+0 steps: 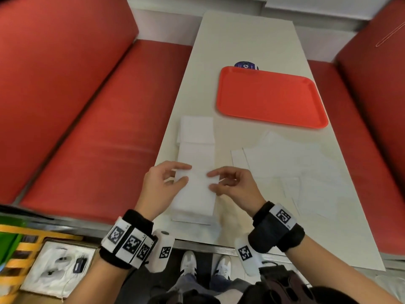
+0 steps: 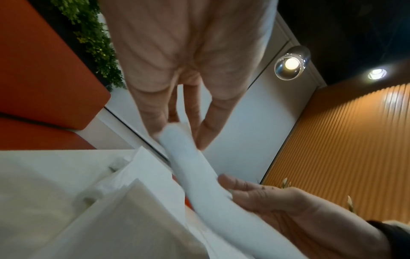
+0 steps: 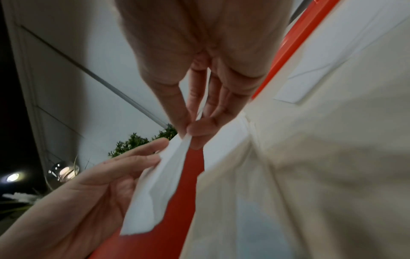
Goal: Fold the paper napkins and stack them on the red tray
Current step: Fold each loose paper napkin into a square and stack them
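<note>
Both hands pinch one white napkin (image 1: pixel 198 179) by its side edges, left hand (image 1: pixel 163 185) and right hand (image 1: pixel 235 185), above the napkin stack (image 1: pixel 196 148) at the table's (image 1: pixel 247 40) left edge. The red tray (image 1: pixel 271 97) lies bare towards the far right. A dark round label (image 1: pixel 245 65) behind it is unreadable.

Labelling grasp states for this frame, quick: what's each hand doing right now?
Left hand: pinching the left edge of the white paper napkin.
Right hand: pinching the same napkin's right edge, thumb against fingers.

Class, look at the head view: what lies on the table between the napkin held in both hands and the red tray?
More white napkins lie beyond the held napkin, then bare table up to the red tray.
</note>
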`<act>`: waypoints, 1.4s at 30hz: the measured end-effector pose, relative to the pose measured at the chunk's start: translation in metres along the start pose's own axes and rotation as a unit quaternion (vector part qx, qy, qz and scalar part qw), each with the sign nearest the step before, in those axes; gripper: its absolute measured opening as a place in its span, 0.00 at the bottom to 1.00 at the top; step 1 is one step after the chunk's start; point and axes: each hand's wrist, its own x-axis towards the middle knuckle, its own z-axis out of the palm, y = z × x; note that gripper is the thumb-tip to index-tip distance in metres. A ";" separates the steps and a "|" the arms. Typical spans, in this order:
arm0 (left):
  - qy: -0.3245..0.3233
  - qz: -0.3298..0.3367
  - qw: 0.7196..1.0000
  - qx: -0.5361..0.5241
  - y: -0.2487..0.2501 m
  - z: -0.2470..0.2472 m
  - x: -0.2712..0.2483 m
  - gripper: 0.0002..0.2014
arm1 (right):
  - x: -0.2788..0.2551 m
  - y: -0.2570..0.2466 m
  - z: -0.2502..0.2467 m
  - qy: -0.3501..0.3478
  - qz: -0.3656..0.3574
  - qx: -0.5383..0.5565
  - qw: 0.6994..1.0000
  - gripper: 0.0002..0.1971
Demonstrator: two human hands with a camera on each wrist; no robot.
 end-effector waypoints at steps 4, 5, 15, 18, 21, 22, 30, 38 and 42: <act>0.018 0.025 0.996 0.086 0.005 0.001 0.030 0.13 | 0.039 -0.012 0.000 0.083 -0.046 -0.010 0.995 0.09; 0.022 0.023 0.994 0.107 0.004 0.002 0.037 0.13 | 0.049 -0.013 -0.001 0.095 -0.047 -0.028 0.994 0.08; 0.000 -0.045 0.966 0.255 -0.016 0.022 0.049 0.09 | 0.077 0.016 -0.007 0.020 -0.003 -0.265 0.964 0.19; -0.015 -0.037 0.960 0.278 -0.014 0.017 0.050 0.07 | 0.076 0.006 -0.042 0.031 -0.019 -0.318 0.948 0.20; -0.011 -0.045 0.963 0.267 -0.012 0.014 0.049 0.07 | 0.084 0.001 -0.098 0.062 0.012 -0.433 0.899 0.22; -0.007 -0.043 0.962 0.269 -0.012 0.014 0.048 0.07 | 0.088 0.000 -0.116 0.061 0.042 -0.477 0.876 0.23; 0.021 0.015 0.968 0.251 -0.004 0.017 0.040 0.07 | 0.101 0.010 -0.155 -0.028 0.126 -0.646 0.753 0.40; 0.055 0.026 0.972 0.228 -0.002 0.014 0.030 0.07 | 0.104 0.006 -0.160 -0.031 0.095 -0.731 0.675 0.36; 0.064 0.030 0.974 0.215 0.001 0.012 0.027 0.07 | 0.094 -0.003 -0.171 0.003 0.035 -0.716 0.697 0.28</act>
